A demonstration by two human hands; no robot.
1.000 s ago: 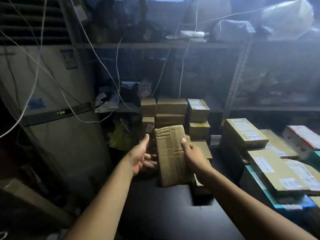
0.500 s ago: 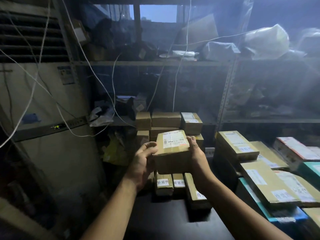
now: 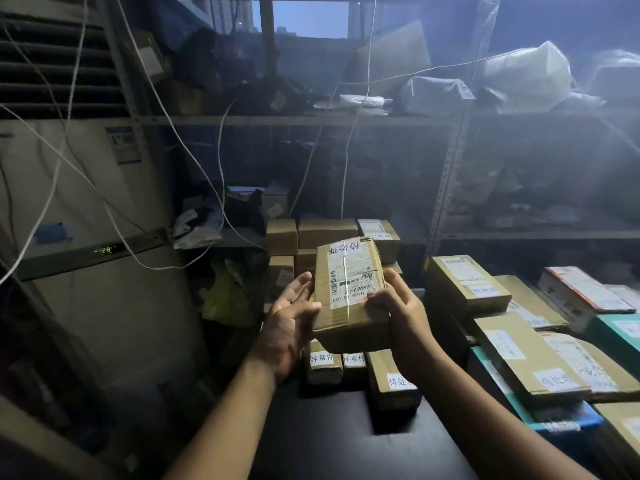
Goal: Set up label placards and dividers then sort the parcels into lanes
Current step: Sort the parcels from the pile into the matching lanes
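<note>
The person is holding a small cardboard parcel [image 3: 349, 292] up at the centre of the frame, above the dark desk [image 3: 346, 445], and seems to be reading it. The left hand [image 3: 291, 327] is cradling its left edge, fingers behind and thumb in front. The right hand [image 3: 398, 317] is gripping the right edge, thumb on the label and fingers wrapped underneath. Setting up looks done: just below the parcel, narrow boxes are lying as what look like lane dividers, two bearing an "异常件" placard [image 3: 322, 358] and one a "待处理" placard [image 3: 401, 381]. Sorting appears well along, with a pile of parcels [image 3: 519, 348] filling the right of the frame, several wearing "待处理" slips, though this one is not yet placed. Its label is showing "待处理" handwritten upside down, barcodes and "H468 0 033", so I am guessing it belongs there. The air conditioner [image 3: 104, 202] at the left is displaying "28".
</note>
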